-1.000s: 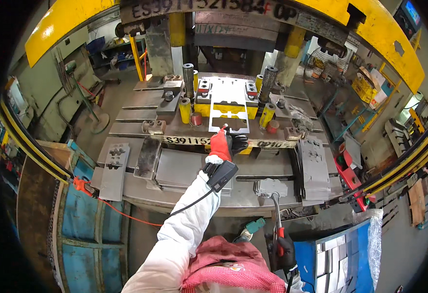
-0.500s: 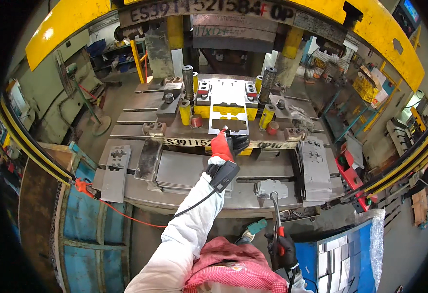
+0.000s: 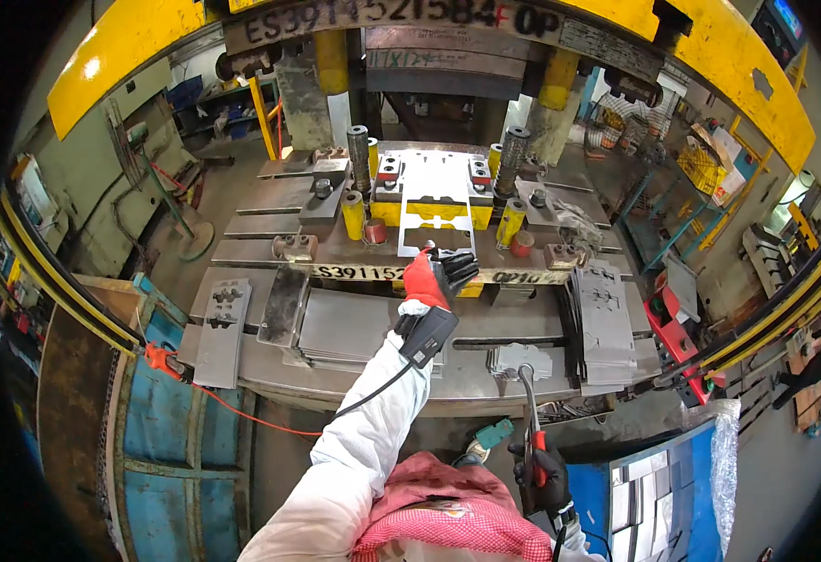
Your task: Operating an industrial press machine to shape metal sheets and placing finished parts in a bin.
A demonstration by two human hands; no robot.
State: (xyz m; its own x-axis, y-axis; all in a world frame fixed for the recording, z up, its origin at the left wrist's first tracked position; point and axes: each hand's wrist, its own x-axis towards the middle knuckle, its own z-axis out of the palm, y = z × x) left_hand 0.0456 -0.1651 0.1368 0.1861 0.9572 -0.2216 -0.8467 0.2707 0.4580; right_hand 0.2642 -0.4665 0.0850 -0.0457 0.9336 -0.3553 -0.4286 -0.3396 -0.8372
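Note:
My left hand (image 3: 436,275), in a red and black glove, is at the near edge of a bright sheet-metal part (image 3: 437,222) with cut-out windows. Its black fingers stretch out to the right, just beyond the part's near rim; whether the fingertips touch it is hard to see. The part lies on a yellow-sided press die (image 3: 392,214) between guide posts. Lower right, my right hand (image 3: 543,480), black-gloved, is closed around the red handle of long metal tongs (image 3: 533,410). The tongs point up, and their curved tip is near a small stack of metal pieces (image 3: 520,362).
Flat sheet blanks (image 3: 345,323) lie stacked on the press bed, left of centre. More cut plates (image 3: 603,314) are piled at its right, others (image 3: 223,328) at its left. The yellow-edged upper press (image 3: 134,51) hangs overhead. A blue bin (image 3: 701,487) with metal pieces stands lower right.
The fingers of my left hand have straightened and spread slightly at the part's near edge. My right hand keeps the tongs in nearly the same place.

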